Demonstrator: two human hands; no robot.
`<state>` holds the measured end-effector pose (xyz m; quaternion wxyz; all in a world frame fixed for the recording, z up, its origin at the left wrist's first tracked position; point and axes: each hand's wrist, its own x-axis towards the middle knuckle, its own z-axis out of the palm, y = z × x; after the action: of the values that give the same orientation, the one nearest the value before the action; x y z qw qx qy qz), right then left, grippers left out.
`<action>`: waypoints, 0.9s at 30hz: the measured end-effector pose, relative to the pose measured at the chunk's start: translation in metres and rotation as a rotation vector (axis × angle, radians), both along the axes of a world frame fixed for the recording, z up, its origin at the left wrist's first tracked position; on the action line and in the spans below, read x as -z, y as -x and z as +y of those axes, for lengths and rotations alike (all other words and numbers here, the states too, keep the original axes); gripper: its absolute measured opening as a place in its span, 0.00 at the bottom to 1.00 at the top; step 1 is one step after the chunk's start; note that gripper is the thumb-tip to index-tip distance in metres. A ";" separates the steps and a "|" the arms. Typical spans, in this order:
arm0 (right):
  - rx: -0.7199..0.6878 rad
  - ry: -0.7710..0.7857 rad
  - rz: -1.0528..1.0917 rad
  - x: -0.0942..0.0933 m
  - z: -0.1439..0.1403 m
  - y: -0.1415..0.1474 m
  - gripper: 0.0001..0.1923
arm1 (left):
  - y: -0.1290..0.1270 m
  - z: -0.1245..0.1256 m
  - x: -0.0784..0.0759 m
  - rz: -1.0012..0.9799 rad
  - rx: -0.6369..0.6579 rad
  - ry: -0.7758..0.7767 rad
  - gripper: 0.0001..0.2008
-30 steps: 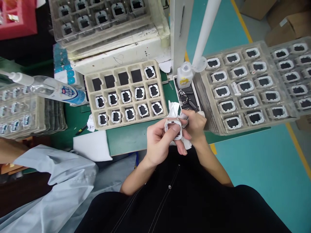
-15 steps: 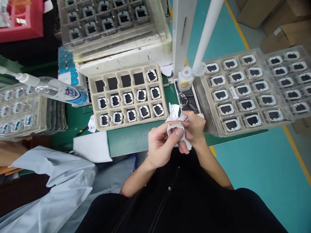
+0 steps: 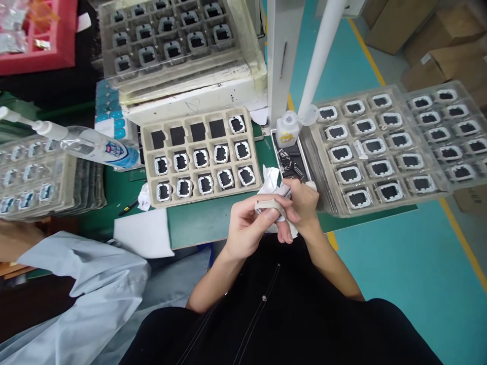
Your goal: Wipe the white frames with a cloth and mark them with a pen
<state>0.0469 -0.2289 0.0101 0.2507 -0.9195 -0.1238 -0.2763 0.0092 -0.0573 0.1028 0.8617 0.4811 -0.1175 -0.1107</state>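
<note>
Between the thumb and fingers of my left hand is a small white rounded frame, turned partly edge-on. My right hand is a closed fist just beside it, wrapped round a crumpled white wipe that hangs below the fingers. A short greyish tip shows near my right thumb; its kind cannot be made out. Close by lies a beige tray with similar frames in its pockets; several back-row pockets show only dark bottoms. A crumpled white tissue rests behind my hands.
A small box of dark parts and a white bottle stand behind my right hand. Stacked clear trays of frames are at right. To the left are a spray bottle, a white cloth and a co-worker's sleeve.
The white frame has been tipped in my left hand, so its rim now shows more edge-on. Both hands stay together, and the whole view has shifted slightly.
</note>
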 end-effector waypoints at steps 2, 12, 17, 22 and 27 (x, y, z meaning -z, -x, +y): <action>0.004 0.013 0.001 0.000 0.000 0.000 0.10 | -0.001 -0.001 -0.002 -0.008 0.009 0.048 0.11; 0.017 0.013 -0.114 0.006 0.001 0.000 0.09 | -0.006 -0.002 -0.003 0.061 -0.019 0.100 0.14; 0.015 -0.008 -0.145 0.000 0.002 0.000 0.07 | -0.014 -0.001 -0.001 0.081 -0.142 -0.192 0.12; -0.018 -0.045 -0.190 -0.004 -0.001 -0.003 0.08 | -0.056 0.024 0.012 0.066 -0.335 -0.527 0.18; -0.030 -0.056 -0.200 0.000 -0.002 -0.004 0.09 | -0.146 0.071 0.015 -0.071 -0.746 -0.930 0.17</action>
<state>0.0512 -0.2306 0.0099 0.2669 -0.8779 -0.1540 -0.3665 0.1550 0.0141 0.0882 0.5368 0.8201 0.0916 0.1756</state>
